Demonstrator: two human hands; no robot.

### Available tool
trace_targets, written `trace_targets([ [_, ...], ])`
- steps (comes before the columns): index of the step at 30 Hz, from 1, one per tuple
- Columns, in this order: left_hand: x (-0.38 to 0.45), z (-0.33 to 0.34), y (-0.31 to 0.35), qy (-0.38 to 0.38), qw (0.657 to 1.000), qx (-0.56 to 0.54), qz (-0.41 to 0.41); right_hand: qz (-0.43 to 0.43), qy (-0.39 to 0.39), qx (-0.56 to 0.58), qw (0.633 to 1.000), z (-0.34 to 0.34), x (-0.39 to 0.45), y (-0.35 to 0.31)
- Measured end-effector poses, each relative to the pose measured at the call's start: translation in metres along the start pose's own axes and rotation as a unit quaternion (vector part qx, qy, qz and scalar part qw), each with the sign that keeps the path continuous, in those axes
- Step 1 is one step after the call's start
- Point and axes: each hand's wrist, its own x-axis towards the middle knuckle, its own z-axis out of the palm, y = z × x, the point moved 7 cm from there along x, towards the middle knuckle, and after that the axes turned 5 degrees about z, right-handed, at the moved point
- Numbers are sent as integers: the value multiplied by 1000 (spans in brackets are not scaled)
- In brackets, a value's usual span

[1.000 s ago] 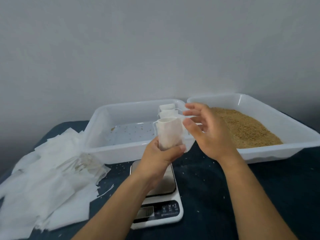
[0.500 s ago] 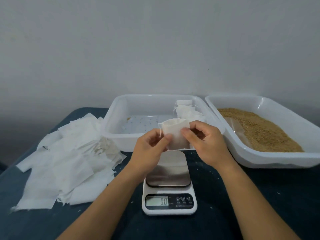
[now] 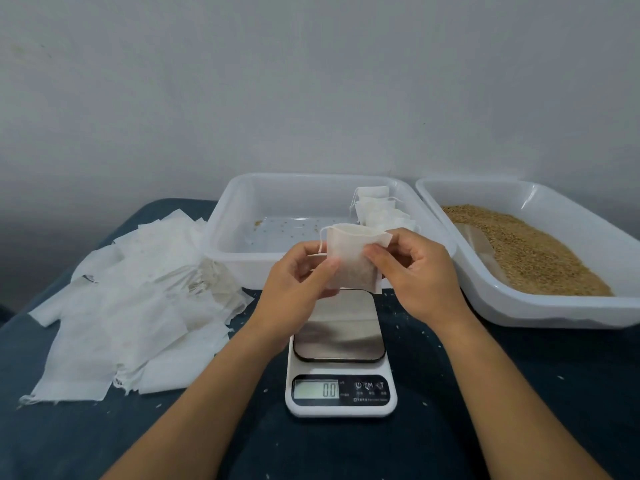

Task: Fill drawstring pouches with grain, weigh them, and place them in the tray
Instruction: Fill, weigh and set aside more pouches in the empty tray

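hands: left hand (image 3: 300,278) and right hand (image 3: 412,268) each pinch a side of the part-filled pouch (image 3: 353,258) | pouch: held above the scale (image 3: 339,355) reading zero | risk: mouth looks undrawn, so a tilt could spill grain onto tabletop (image 3: 519,393), likely under-weighing | tray (image 3: 221,251) just behind

A single head-worn camera looked forward and down from the near edge of the table (image 3: 519,393). It sat close above the scale (image 3: 341,375), facing the far wall (image 3: 311,81).
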Motion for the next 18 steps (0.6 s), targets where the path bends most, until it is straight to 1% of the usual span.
trace_targets([
  [3,-4,10,-4,-51,998,-32,-28,-11,18,28,999,0,-1,-6],
  [6,-1,18,-4,-38,998,-44,-26,-16,19,26,999,-1,-2,-12],
  [7,2,20,-3,-35,999,-31,-16,-18,16,25,999,-4,-1,-14],
  [9,10,23,5,-38,999,27,16,-22,7,23,999,-20,1,-20],
  [12,23,33,20,-57,991,112,48,-44,24,-23,998,-51,3,-28],
  [15,38,53,35,-89,980,169,63,-47,61,-78,994,-76,5,-26],
  [18,53,77,44,-135,963,220,74,-25,64,-119,991,-92,9,-14],
])
